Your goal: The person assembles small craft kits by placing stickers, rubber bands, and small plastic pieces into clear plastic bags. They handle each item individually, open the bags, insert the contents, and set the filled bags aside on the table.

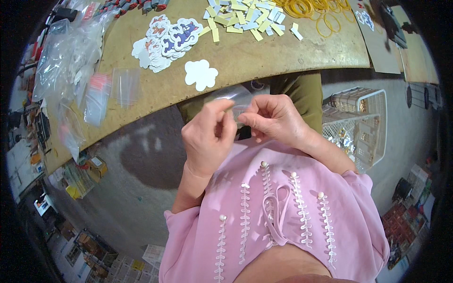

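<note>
My left hand (207, 137) and my right hand (273, 118) meet just below the table edge, both pinching a small clear plastic bag (236, 97) between thumb and fingers. The bag's upper part sticks up above my fingertips, and its contents are too hard to make out. Just beyond it on the wooden table (245, 56) lies a white cloud-shaped cutout (201, 74). Further back sits a pile of cartoon stickers (165, 40) with white backs.
Clear plastic bags (85, 75) lie heaped at the table's left. Yellow and white paper strips (245, 19) and yellow rubber bands (316, 9) lie at the back. A white wire basket (363, 122) stands on the floor to my right. Boxes and clutter line the floor edges.
</note>
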A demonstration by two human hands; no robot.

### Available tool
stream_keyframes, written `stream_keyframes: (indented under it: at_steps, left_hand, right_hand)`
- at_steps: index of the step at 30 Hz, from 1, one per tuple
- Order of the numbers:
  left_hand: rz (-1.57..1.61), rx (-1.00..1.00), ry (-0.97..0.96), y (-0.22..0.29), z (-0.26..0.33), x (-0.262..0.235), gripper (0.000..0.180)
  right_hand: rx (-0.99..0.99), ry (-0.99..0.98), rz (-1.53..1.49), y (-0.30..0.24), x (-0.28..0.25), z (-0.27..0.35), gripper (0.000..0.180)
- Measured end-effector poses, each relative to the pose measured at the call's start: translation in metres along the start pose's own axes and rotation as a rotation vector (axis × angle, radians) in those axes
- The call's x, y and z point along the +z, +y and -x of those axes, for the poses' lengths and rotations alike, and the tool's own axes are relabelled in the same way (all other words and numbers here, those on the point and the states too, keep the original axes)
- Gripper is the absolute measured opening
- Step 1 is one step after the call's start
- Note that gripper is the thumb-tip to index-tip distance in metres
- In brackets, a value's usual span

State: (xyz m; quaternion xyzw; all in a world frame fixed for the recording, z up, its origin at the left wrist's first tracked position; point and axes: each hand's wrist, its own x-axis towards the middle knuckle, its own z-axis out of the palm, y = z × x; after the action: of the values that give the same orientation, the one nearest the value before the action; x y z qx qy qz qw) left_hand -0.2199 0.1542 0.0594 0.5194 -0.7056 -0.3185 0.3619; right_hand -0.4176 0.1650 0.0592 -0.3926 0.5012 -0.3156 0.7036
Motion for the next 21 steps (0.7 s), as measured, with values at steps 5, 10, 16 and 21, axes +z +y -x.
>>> stream_keyframes:
  at_steps: [5, 10, 16, 21]
  left_hand:
    - [-0.161, 0.381, -0.185, 0.0, -0.006, -0.011, 0.022]
    - [-0.161, 0.417, -0.21, -0.013, -0.002, -0.013, 0.019]
    - [-0.014, 0.474, -0.273, -0.006, -0.007, -0.026, 0.021]
    - [-0.305, 0.45, -0.056, -0.014, -0.037, -0.029, 0.03]
  right_hand:
    - [0.035, 0.119, 0.003, -0.01, 0.002, 0.002, 0.031]
    - [-0.464, 0.266, 0.436, -0.003, -0.011, 0.003, 0.01]
    - [-0.836, -0.009, 1.068, -0.016, -0.014, 0.019, 0.029]
    - [-0.861, -0.03, 1.108, -0.016, -0.02, 0.015, 0.032]
